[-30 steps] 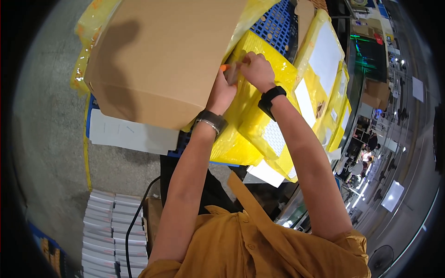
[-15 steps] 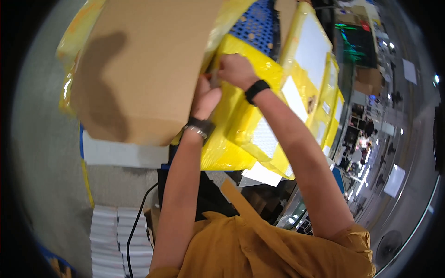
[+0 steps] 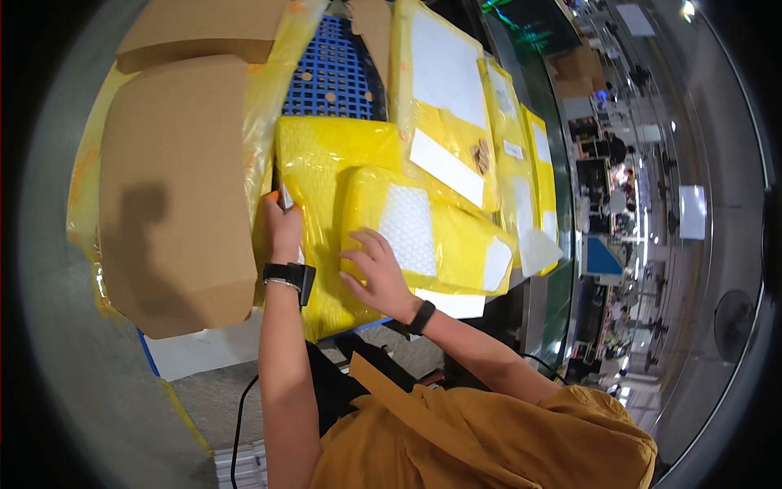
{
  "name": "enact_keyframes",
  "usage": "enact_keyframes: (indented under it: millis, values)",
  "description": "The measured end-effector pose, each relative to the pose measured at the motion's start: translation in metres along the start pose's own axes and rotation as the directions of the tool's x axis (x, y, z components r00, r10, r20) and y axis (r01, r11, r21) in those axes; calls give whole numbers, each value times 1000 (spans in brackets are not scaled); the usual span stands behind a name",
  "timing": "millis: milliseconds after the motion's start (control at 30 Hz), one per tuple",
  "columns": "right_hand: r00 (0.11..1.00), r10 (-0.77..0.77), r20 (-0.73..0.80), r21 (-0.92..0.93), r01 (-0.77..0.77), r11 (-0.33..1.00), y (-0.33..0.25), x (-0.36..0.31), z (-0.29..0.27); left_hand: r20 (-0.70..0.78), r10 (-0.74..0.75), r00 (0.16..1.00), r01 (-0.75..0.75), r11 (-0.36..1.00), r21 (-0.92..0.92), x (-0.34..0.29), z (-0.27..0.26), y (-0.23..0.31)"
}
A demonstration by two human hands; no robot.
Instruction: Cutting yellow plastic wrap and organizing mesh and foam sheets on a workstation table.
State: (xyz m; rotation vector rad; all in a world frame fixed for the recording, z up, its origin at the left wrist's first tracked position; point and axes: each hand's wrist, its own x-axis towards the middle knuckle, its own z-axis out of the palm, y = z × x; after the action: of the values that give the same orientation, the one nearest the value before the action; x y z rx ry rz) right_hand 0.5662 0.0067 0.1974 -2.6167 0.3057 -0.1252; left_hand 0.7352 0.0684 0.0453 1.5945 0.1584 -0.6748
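The big cardboard box (image 3: 175,187) lies at the counter's left edge, long axis running away from the person. Yellow mailers (image 3: 383,220) overlap beside it on a blue crate (image 3: 330,73). Right hand (image 3: 376,273) rests spread on one mailer; left hand (image 3: 283,228) pinches an orange-handled cutter (image 3: 281,196) pointing away.

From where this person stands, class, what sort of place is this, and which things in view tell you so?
Probably a parcel packing or sorting area in a warehouse. Yellow padded mailer bags with white labels lie stacked on a blue slatted plastic pallet, beside a large brown cardboard box. The right hand rests on one mailer.
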Motion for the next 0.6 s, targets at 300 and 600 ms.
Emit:
enact_keyframes:
  millis: [300,600]
  values:
    - [919,382,-98,49,-378,924,33,-127,-28,60,-65,996,67,998,-22,1,-7,12]
    - [894,448,-26,455,-388,801,33,-166,8,168,-122,978,141,984,-105,17,-20,-3]
